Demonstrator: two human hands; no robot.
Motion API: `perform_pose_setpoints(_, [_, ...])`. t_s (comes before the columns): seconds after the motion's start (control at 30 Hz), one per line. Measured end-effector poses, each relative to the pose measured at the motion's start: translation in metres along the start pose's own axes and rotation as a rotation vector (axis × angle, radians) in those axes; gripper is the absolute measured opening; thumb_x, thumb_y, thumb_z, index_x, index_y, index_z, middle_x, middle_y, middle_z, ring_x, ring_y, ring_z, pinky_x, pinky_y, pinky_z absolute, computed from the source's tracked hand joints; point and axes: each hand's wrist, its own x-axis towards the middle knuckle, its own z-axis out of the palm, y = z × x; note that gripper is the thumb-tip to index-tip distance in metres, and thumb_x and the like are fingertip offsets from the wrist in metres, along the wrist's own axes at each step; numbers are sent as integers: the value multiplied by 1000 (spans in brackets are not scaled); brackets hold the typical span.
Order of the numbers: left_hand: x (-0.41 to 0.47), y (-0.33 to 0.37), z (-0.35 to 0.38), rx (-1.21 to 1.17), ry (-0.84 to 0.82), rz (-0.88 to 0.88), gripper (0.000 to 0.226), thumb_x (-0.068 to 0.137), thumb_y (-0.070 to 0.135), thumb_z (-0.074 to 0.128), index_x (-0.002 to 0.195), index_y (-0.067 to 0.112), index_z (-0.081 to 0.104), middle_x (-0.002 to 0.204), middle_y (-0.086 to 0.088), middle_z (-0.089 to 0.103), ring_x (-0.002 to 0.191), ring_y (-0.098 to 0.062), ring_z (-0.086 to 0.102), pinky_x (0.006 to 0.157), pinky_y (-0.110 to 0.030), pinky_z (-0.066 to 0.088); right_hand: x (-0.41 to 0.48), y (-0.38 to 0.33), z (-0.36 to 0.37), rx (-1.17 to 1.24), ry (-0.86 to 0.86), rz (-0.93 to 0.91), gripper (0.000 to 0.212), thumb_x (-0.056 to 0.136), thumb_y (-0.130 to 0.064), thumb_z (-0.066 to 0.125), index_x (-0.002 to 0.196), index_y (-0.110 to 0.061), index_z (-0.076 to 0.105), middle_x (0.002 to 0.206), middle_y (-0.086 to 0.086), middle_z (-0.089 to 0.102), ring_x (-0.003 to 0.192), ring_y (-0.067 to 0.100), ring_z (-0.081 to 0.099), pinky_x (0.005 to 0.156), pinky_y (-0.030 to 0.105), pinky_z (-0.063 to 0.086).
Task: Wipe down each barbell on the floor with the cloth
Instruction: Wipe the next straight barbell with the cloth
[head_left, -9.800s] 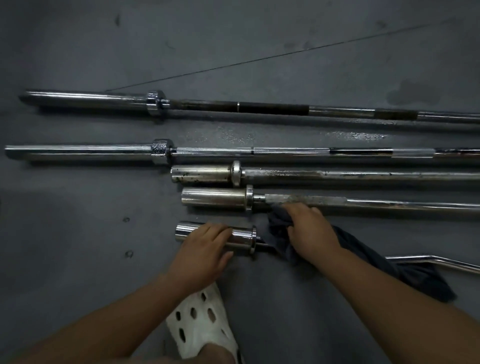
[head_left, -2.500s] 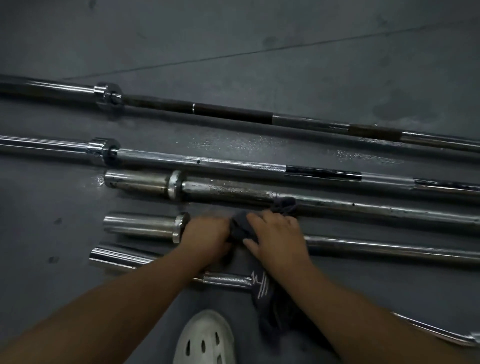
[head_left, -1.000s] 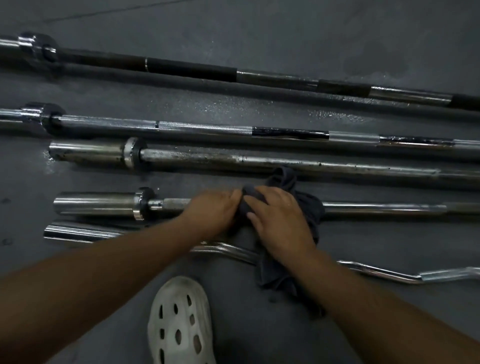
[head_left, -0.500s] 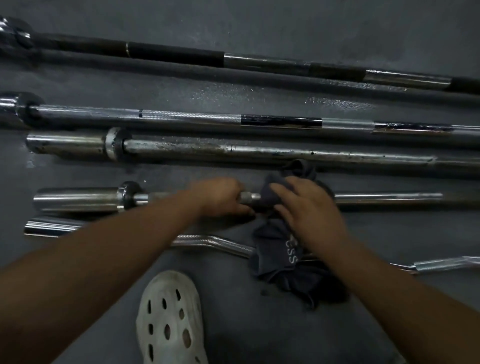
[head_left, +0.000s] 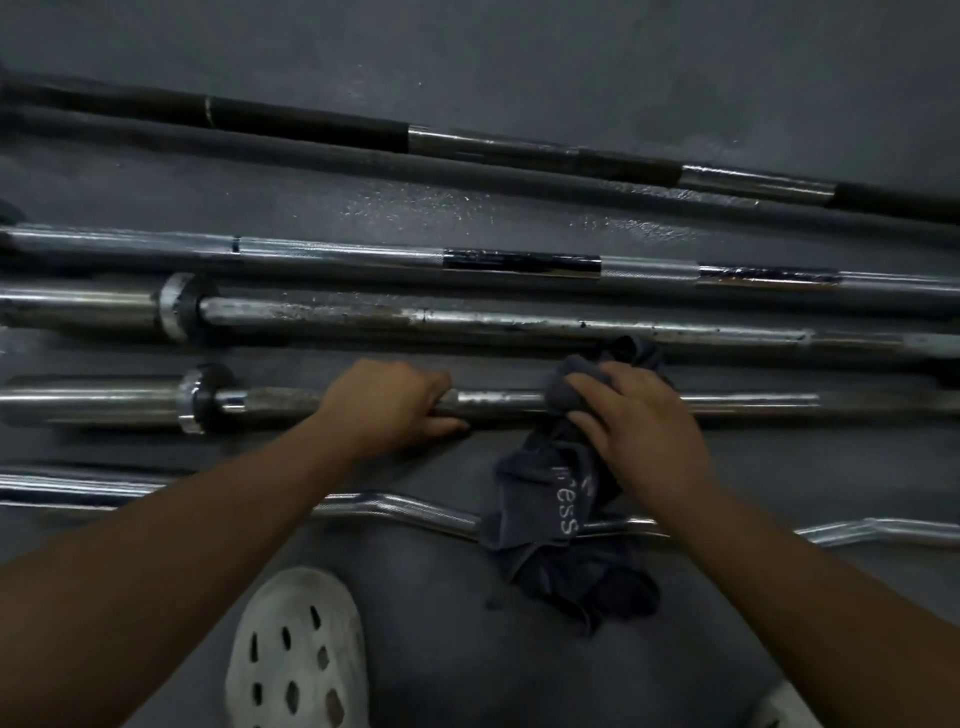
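A person's left hand (head_left: 387, 402) curls around the shaft of a straight barbell (head_left: 498, 401) lying on a dark floor (head_left: 519, 52), fingers wrapped over the top and thumb tucked at the near side. The right hand (head_left: 639, 421), a little to its right on the same shaft, closes over a dark grey cloth (head_left: 550, 499) bunched around the steel. A bare stretch of shaft shows between the two hands. The cloth's loose tail spills from under the right palm toward the person, draping across a curl bar (head_left: 415, 506) that runs on the near side of both wrists. Pale letters printed on the hanging fabric read "ess"; whatever precedes them is lost in a fold. Left of the left hand gleams the gripped bar's collar (head_left: 189, 397). Just beyond the knuckles lies a pitted barbell (head_left: 467, 319), with the top of the cloth reaching its near edge. Farther out rest a chrome barbell (head_left: 337, 254) with dark bands and, farthest from the hands, a black-coated barbell (head_left: 311, 119). A white perforated clog (head_left: 296, 649) sits beneath the left forearm
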Motion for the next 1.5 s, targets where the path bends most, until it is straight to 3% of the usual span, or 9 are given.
perform_pose_setpoints(0.27, [-15, -24, -14, -18, -12, 12, 47, 80, 80, 44, 92, 35, 48, 97, 4, 70, 88, -22, 66, 65, -30, 44, -8, -28, 10, 50, 90, 135, 33, 80, -29, 75, 112, -23, 68, 112, 6, 61, 96, 33, 56, 84, 42, 46])
perform_pose_setpoints(0.5, [-21, 27, 3, 60, 174, 49, 29, 70, 23, 72, 88, 17, 50, 80, -9, 63, 69, -35, 63, 54, -36, 48, 4, -79, 18, 147, 71, -68, 41, 73, -31, 78, 113, -24, 68, 114, 5, 63, 94, 30, 59, 83, 41, 48])
perform_pose_setpoints(0.67, [3, 26, -10, 19, -160, -62, 37, 85, 57, 58, 107, 27, 58, 105, -2, 68, 97, -27, 64, 68, -31, 39, -21, 3, 12, 72, 85, 99, 38, 89, -42, 56, 119, -21, 65, 115, 9, 63, 99, 33, 59, 87, 42, 48])
perform_pose_setpoints(0.77, [17, 22, -20, -98, -333, -60, 36, 82, 58, 60, 102, 28, 63, 104, -1, 70, 93, -24, 65, 71, -30, 48, -9, -45, 13, 72, 82, 163, 32, 85, -40, 54, 110, -24, 67, 111, 6, 62, 97, 32, 58, 86, 42, 45])
perform_pose_setpoints(0.93, [-9, 42, -4, 109, 23, 21, 30, 90, 37, 56, 115, 20, 53, 106, -6, 68, 95, -31, 66, 68, -33, 46, -11, -57, 14, 142, 91, -132, 46, 72, -22, 79, 117, -21, 68, 122, 7, 62, 105, 30, 58, 95, 40, 45])
perform_pose_setpoints(1.07, [22, 29, -19, -252, -477, -54, 44, 79, 59, 66, 101, 21, 66, 93, -1, 71, 82, -21, 66, 68, -27, 48, -31, -21, 13, 98, 134, 83, 49, 73, -16, 76, 121, -19, 66, 124, 8, 60, 109, 29, 53, 97, 41, 41])
perform_pose_setpoints(1.23, [-12, 50, -12, 100, -54, -21, 35, 92, 53, 50, 112, 24, 51, 109, -4, 67, 99, -29, 64, 68, -33, 43, -22, -71, 21, 74, 15, -36, 46, 80, -28, 60, 126, -25, 62, 133, 6, 56, 114, 31, 50, 102, 45, 40])
perform_pose_setpoints(1.4, [20, 27, -24, -359, -493, 9, 46, 86, 69, 53, 94, 23, 57, 101, -4, 67, 85, -22, 60, 69, -28, 39, -37, -2, 15, 62, 108, 69, 45, 79, -19, 61, 124, -19, 63, 128, 10, 58, 111, 32, 54, 99, 43, 42])
perform_pose_setpoints(1.5, [12, 34, -19, -112, -284, -12, 53, 86, 73, 47, 108, 25, 58, 104, -1, 68, 92, -24, 64, 67, -29, 38, -28, -41, 17, 85, 141, 180, 40, 78, -16, 59, 117, -18, 66, 125, 11, 59, 108, 35, 54, 96, 47, 43])
